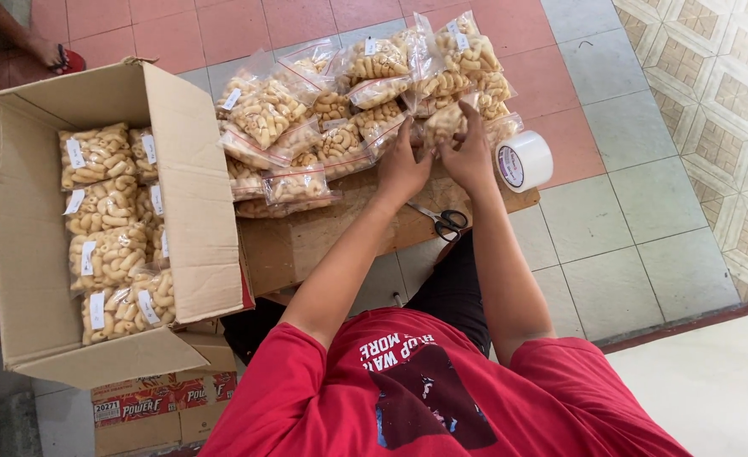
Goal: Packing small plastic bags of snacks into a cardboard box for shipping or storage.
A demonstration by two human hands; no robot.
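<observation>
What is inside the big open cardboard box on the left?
The cardboard box holds clear bags of pale snack curls, each with a white label, packed in rows. Only the top layer shows; whatever lies beneath is covered, as is the box floor.

A low wooden table [306, 241] bears snack bags [306, 127], scissors [448, 222], tape [524, 161].

The person wears a red short-sleeved T-shirt [442, 398] with a dark printed patch and pale lettering on the chest, and black trousers [454, 292]. Both forearms are bare, and the left hand [401, 169] and right hand [469, 156] wear no gloves.
</observation>
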